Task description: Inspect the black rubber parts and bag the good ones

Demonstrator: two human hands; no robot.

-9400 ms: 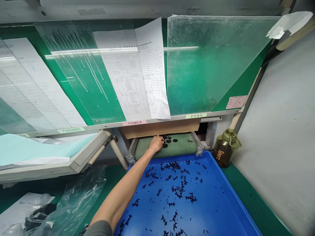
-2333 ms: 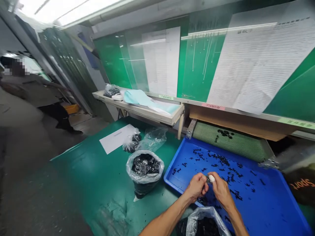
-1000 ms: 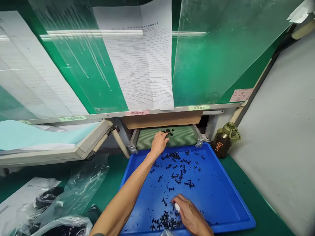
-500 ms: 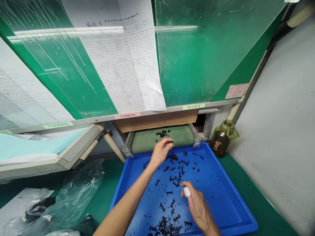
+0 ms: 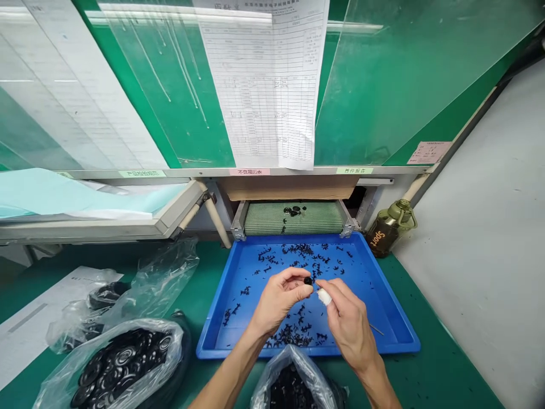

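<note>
- Over the middle of the blue tray [image 5: 395, 309], both hands are brought close together, fingertips nearly meeting.
- Left hand [image 5: 279, 298]: thumb and fingers closed in a pinch on a small black round part [image 5: 307, 280], which sits at the fingertips, above the tray floor.
- Right hand [image 5: 351, 318]: fingers curled, index fingertip just beside that part; a white covering [image 5: 324, 296] shows at the thumb tip. Whether it grips anything cannot be told.
- Small black branching scraps [image 5: 300, 249] lie scattered across the tray, with denser heaps near its far and near edges.
- A thin rod [image 5: 376, 329] shows beside the right hand, over the tray; whether it is held is unclear.
- At the tray's far edge, a ribbed green conveyor belt [image 5: 317, 225] carries a cluster of black discs [image 5: 293, 211].
- Left of the tray, on the green tabletop [image 5: 443, 363], an open clear plastic bag [image 5: 59, 378] is full of shiny black rings [image 5: 123, 358].
- Nearest the wearer, between the forearms, a second open bag [image 5: 315, 380] contains dark pieces.
- Right of the belt stands a bottle marked "Sport" [image 5: 385, 233], next to the wall.
</note>
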